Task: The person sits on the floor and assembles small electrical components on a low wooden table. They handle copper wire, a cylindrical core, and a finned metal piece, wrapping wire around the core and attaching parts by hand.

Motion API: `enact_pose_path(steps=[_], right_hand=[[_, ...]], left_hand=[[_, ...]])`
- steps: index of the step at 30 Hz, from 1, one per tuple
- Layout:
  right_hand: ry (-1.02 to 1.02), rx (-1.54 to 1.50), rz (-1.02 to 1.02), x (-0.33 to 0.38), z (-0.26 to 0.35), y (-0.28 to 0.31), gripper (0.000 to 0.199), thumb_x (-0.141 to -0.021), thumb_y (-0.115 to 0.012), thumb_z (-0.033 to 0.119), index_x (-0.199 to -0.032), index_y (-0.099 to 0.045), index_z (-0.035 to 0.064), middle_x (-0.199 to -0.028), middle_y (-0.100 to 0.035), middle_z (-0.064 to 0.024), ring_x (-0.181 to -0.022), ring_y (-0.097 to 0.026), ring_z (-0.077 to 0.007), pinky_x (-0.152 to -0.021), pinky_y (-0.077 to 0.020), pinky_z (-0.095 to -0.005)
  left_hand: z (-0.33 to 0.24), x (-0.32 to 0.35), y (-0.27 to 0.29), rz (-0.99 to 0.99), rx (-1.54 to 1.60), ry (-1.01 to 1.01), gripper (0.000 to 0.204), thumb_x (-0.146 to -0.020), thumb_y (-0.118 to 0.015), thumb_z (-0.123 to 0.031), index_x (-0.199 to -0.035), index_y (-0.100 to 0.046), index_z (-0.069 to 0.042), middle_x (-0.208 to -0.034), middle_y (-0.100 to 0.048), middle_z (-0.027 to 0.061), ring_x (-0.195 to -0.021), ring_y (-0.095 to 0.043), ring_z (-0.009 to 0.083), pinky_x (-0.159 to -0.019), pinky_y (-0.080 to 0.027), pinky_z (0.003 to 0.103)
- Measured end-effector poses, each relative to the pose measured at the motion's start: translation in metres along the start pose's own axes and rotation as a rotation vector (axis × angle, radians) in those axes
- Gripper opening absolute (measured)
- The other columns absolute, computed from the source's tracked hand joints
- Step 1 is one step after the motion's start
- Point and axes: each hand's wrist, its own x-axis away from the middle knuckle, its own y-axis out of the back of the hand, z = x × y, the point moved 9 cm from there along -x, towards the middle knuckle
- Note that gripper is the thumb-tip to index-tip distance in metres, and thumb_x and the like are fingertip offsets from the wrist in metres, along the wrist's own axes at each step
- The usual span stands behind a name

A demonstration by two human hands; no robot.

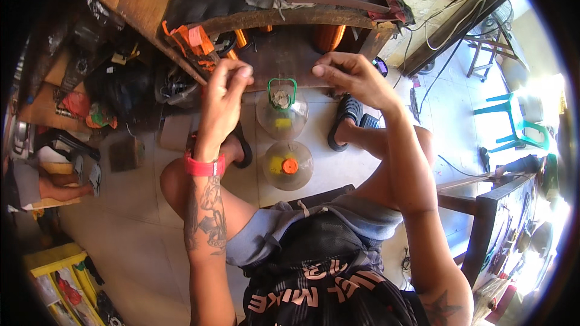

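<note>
My left hand (226, 87), a red watch (204, 166) on its wrist, is raised with thumb and fingers pinched together. My right hand (355, 77) is raised across from it, its thumb pressed to the curled fingers. A gap separates the two hands, and anything held in either pinch is too fine to make out. Below and between them stand two clear round jugs on the floor. The farther jug (283, 122) has a green handle (282, 92); the nearer jug (289, 176) has an orange cap (290, 166).
A dark wooden bench (266, 17) stands ahead, with copper-coloured spools (330, 37) beneath it. Orange strips (192, 41) hang at its left corner. Dark clutter lies to the left, near another person's legs (60, 184). A green plastic stool (513, 122) is at the right.
</note>
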Motion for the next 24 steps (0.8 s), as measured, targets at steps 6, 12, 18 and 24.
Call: enact_pose_path(steps=[6, 12, 18, 24], right_hand=[[0.082, 0.081, -0.278, 0.017, 0.003, 0.071, 0.034, -0.104, -0.069, 0.036, -0.111, -0.074, 0.0035, -0.082, -0.062, 0.002, -0.079, -0.054, -0.007, -0.07, -0.0451, -0.0254], [0.129, 0.187, -0.532, 0.041, 0.001, 0.127, 0.035, -0.104, -0.069, 0.034, -0.113, -0.073, 0.0009, -0.082, -0.066, -0.0005, -0.079, -0.057, -0.0089, -0.074, -0.0479, -0.0266], [0.211, 0.454, -0.63, 0.052, 0.035, 0.128, 0.021, -0.098, -0.071, 0.018, -0.112, -0.075, 0.0037, -0.094, -0.074, -0.0118, -0.085, -0.071, -0.0182, -0.078, -0.0552, -0.0329], [0.578, 0.716, -0.281, 0.026, 0.076, -0.029, 0.009, -0.09, -0.073, 0.015, -0.098, -0.071, 0.0089, -0.086, -0.062, -0.0077, -0.088, -0.067, -0.0288, -0.073, -0.0564, -0.0406]], left_hand=[[0.005, -0.004, 0.043, -0.273, -0.237, -0.026, 0.025, -0.109, -0.06, -0.026, -0.11, -0.06, -0.001, -0.093, -0.067, 0.0056, -0.088, -0.063, 0.0144, -0.084, -0.051, 0.033], [0.01, 0.003, 0.052, -0.303, -0.496, -0.091, 0.019, -0.108, -0.057, -0.018, -0.108, -0.058, 0.001, -0.097, -0.069, 0.0178, -0.088, -0.066, 0.0323, -0.085, -0.052, 0.044], [-0.019, 0.01, 0.037, -0.377, -0.575, -0.121, 0.023, -0.11, -0.054, -0.021, -0.116, -0.057, 0.0, -0.109, -0.065, 0.0187, -0.106, -0.063, 0.0341, -0.094, -0.049, 0.045], [-0.023, 0.016, -0.059, 0.053, 0.085, -0.06, 0.023, -0.116, -0.044, -0.028, -0.118, -0.048, -0.006, -0.107, -0.059, 0.0068, -0.099, -0.061, 0.0152, -0.089, -0.052, 0.03]])
